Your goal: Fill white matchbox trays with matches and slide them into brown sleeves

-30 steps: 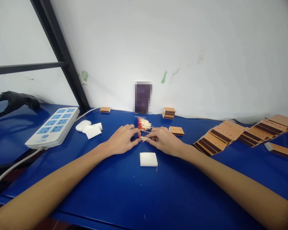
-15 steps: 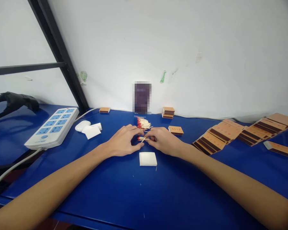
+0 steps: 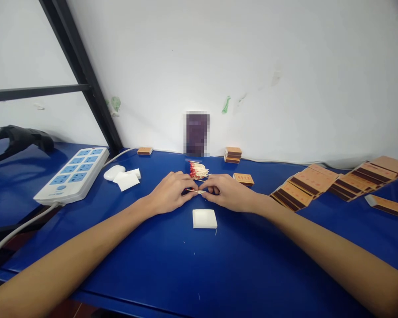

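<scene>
My left hand point(image 3: 173, 193) and my right hand point(image 3: 230, 193) meet fingertip to fingertip over the blue table. Between them lie a few matches point(image 3: 200, 191), mostly covered by the fingers. Left thumb and forefinger are pinched on the matches' left part; a red tip shows inside that hand's curl. On the other side, the right thumb and forefinger close on the right ends. Just beyond the fingers rests a pile of red-tipped matches point(image 3: 199, 169). A small white matchbox tray point(image 3: 204, 219) sits nearer me, below the hands.
Matchboxes in a small stack point(image 3: 232, 155) stand by the wall, with a single matchbox point(image 3: 243, 179) nearer. Many lie in overlapping rows point(image 3: 313, 180) at right. At left are a power strip point(image 3: 74, 174), white papers point(image 3: 127, 180) and another matchbox point(image 3: 145, 151). A blurred dark panel point(image 3: 197, 134) stands behind.
My left fingers have closed in on the matches, which were visible between the hands before. The fingertips of both hands are now closer together.
</scene>
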The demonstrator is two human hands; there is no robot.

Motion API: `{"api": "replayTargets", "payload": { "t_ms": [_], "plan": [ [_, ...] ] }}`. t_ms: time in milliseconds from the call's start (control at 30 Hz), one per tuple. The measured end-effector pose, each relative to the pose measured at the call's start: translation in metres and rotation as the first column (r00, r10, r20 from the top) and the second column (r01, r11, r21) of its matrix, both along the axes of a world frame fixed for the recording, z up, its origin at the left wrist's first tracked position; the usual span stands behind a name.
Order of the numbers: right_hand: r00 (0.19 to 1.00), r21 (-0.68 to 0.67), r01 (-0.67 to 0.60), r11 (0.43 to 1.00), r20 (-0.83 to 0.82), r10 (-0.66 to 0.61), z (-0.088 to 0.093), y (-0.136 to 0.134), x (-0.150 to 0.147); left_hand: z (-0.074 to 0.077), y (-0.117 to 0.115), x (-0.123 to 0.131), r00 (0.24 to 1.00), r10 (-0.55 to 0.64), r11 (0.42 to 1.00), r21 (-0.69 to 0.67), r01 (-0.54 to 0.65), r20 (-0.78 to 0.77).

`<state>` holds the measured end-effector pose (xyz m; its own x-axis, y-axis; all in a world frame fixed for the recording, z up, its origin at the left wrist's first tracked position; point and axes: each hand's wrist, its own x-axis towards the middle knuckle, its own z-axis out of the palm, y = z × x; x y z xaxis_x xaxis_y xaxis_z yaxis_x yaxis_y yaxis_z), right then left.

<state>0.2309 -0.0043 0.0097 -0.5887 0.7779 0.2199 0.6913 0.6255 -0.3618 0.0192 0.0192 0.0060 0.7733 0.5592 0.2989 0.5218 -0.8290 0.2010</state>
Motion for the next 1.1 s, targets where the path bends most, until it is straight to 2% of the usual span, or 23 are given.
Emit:
{"api": "replayTargets", "payload": {
  "t_ms": [267,433,600,733,1000,1100],
  "plan": [
    [0.999,0.016,0.02,1.0,-0.037,-0.02,-0.005,0.003,-0.004,-0.002,-0.003,0.006,0.996,0.018,1.0,0.021,-0.02,0.082],
    [0.996,-0.067,0.063,0.996,-0.059,-0.067,0.0,0.001,-0.004,-0.005,-0.003,0.011,0.996,0.032,0.999,0.026,-0.034,0.079],
    [0.991,-0.112,0.095,0.989,-0.081,-0.104,0.001,0.0,-0.004,-0.004,-0.002,0.004,0.997,0.065,0.997,0.044,-0.066,0.042],
    [0.99,-0.09,0.103,0.991,-0.083,-0.111,0.001,-0.001,-0.005,-0.002,0.0,-0.002,0.996,0.094,0.995,0.04,-0.094,-0.008],
    [0.979,0.027,0.166,0.986,-0.124,-0.162,-0.002,-0.008,-0.01,0.0,0.001,-0.002,0.995,0.069,0.995,0.078,-0.063,-0.077],
    [0.982,0.045,0.155,0.987,-0.117,-0.149,-0.003,-0.007,-0.01,0.002,0.0,-0.001,0.992,0.061,0.994,0.095,-0.05,-0.11]
  ]
}}
